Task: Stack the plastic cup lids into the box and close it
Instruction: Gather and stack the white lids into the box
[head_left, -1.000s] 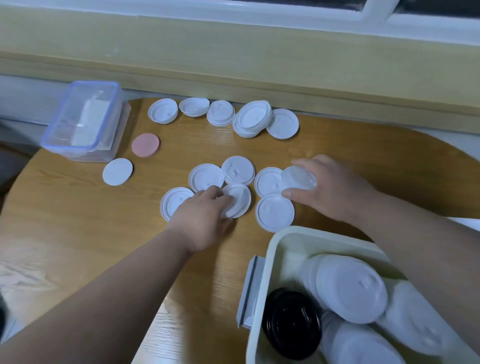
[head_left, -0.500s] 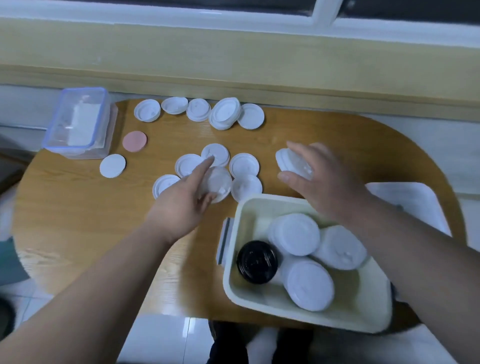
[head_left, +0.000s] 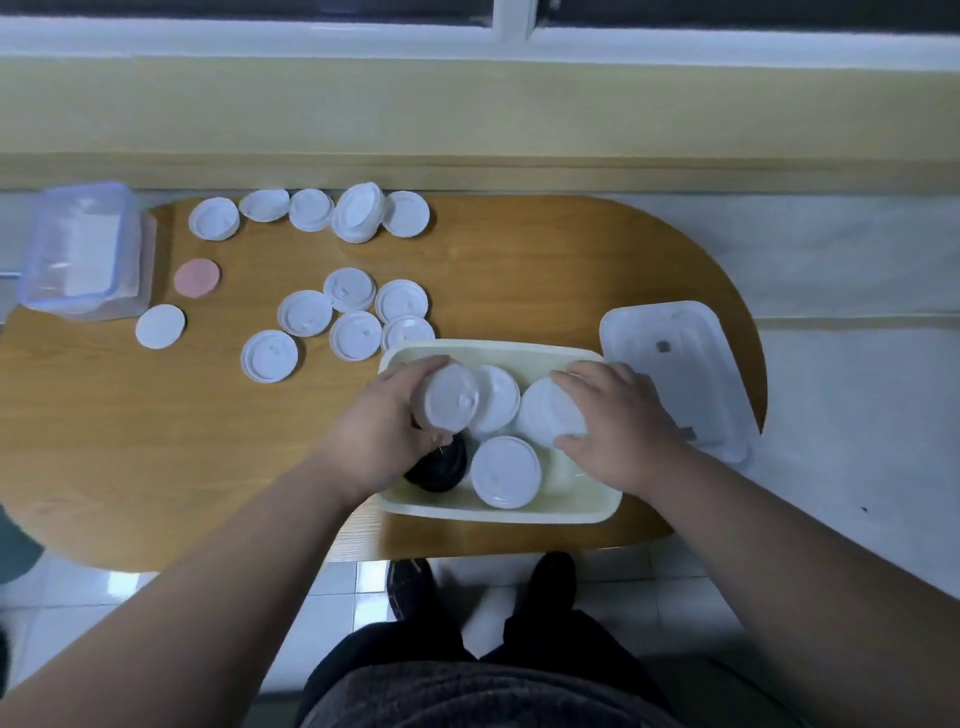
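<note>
A cream box (head_left: 498, 512) stands at the table's near edge with white lid stacks (head_left: 505, 470) and a black lid (head_left: 439, 470) inside. My left hand (head_left: 379, 436) holds a white cup lid (head_left: 451, 397) over the box's left part. My right hand (head_left: 623, 421) grips a white lid stack (head_left: 548, 415) inside the box's right part. Several loose white lids (head_left: 306, 312) lie on the table left of the box, and a second row of lids (head_left: 358, 213) lies at the far edge. The box's white cover (head_left: 680, 364) rests to the right.
A clear plastic container (head_left: 83, 249) sits at the far left of the wooden table (head_left: 130, 426). A pink disc (head_left: 197, 278) and a flat white disc (head_left: 160, 326) lie beside it. A yellow wall ledge runs behind the table. My feet stand on the tiled floor below.
Both hands have come back from the loose lids on the table to the box, each carrying white lids. The view has pulled back and tilted down.
</note>
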